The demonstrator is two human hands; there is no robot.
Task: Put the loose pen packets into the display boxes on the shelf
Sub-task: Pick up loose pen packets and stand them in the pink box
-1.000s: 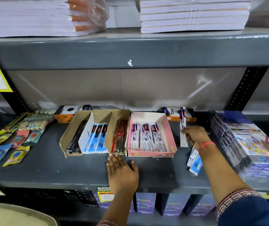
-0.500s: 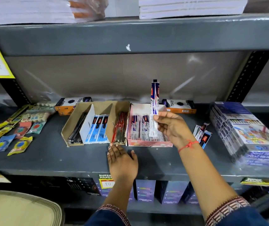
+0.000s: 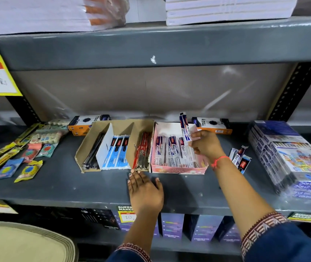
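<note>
Two display boxes (image 3: pixel 177 167) on the shelf (image 3: pixel 56 184), two orange boxes (image 3: pixel 213 124) behind, three loose pen packets (image 3: pixel 239 157) near its right end.

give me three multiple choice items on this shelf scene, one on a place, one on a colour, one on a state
1. Where do the loose pen packets lie?
A. right of the pink display box
B. inside the cardboard box
C. on the upper shelf

2. What colour is the thread on the right wrist?
A. green
B. red
C. white

3. What is the left hand doing?
A. holding a packet
B. resting flat on the shelf
C. lifting a box

Answers: 1 A, they sit on the shelf beside the pink display box. 2 B, the red thread shows below the right hand. 3 B, its palm is down and empty.
</note>
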